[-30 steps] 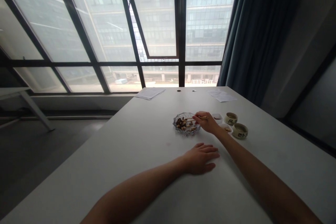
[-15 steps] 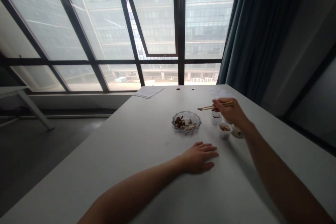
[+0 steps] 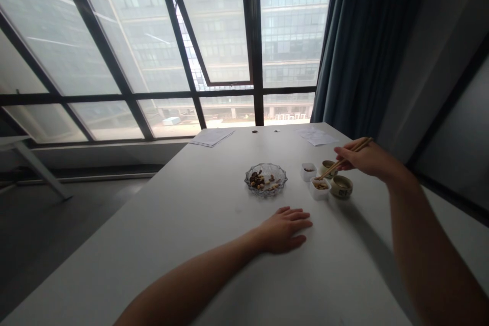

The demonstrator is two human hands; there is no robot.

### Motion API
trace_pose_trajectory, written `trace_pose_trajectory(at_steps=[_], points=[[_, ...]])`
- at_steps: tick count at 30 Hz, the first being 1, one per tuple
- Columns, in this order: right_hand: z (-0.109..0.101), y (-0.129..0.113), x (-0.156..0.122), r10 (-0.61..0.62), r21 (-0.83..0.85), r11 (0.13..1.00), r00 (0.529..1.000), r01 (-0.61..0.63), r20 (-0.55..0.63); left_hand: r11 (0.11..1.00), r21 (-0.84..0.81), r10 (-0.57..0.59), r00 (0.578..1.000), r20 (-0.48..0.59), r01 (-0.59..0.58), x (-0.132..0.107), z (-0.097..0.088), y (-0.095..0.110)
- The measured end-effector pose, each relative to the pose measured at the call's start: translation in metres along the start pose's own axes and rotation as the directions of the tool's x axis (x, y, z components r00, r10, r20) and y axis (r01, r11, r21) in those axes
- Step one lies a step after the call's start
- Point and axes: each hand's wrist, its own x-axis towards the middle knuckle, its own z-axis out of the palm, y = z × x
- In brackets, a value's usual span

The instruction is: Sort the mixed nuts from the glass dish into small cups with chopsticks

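Wooden chopsticks (image 3: 338, 164) in fingers (image 3: 344, 152), above white cup (image 3: 320, 189)

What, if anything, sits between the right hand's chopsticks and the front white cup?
Nothing visible. The tips of the chopsticks in the right hand are right at the rim of the small white cup; the ceramic cup stands beside it, off that line.

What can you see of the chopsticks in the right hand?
The chopsticks are a slim pair, light brown and wooden or bamboo by their look, gripped together in the right hand. They slant down to the left, with their upper ends sticking out beyond the hand. Their tips reach the near side of a small white cup, though whether they touch it or its contents is too small to tell.
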Motion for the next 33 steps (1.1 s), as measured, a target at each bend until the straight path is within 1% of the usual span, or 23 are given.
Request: trace_pose_trajectory(at_steps=[2,4,6,9,13,16,22,33], points=[[0.01,0.0,0.002,-0.019,-0.04,0.999,0.998,0.021,0.058,1.0,-0.001,0.001,1.0,-0.001,-0.001,0.0,0.0,0.0],[0.016,0.0,0.003,-0.04,-0.074,0.996,0.996,0.046,0.074,1.0,0.0,0.001,1.0,-0.002,-0.001,0.0,0.0,0.001],[0.018,0.0,0.003,-0.061,-0.081,0.995,0.997,0.065,0.052,1.0,0.003,-0.001,1.0,0.0,0.001,-0.001,-0.001,0.001],[0.013,-0.003,0.001,-0.097,-0.073,0.993,0.995,0.097,0.002,1.0,0.007,-0.001,1.0,0.001,0.001,-0.001,-0.002,0.002],[0.007,-0.015,-0.006,-0.133,-0.095,0.987,0.99,0.129,-0.041,1.0,0.005,0.0,1.0,-0.004,0.0,-0.001,-0.001,0.002],[0.01,-0.025,-0.011,-0.169,-0.081,0.983,0.983,0.163,-0.073,1.0,0.008,-0.002,1.0,-0.005,0.002,0.0,-0.001,0.002],[0.03,-0.031,-0.012,-0.25,-0.063,0.967,0.966,0.246,-0.062,1.0,0.002,0.0,1.0,-0.019,0.0,-0.001,0.0,0.001],[0.065,-0.038,-0.016,-0.344,-0.045,0.938,0.939,0.343,-0.006,1.0,-0.003,-0.002,1.0,-0.011,0.002,-0.001,0.0,0.001]])
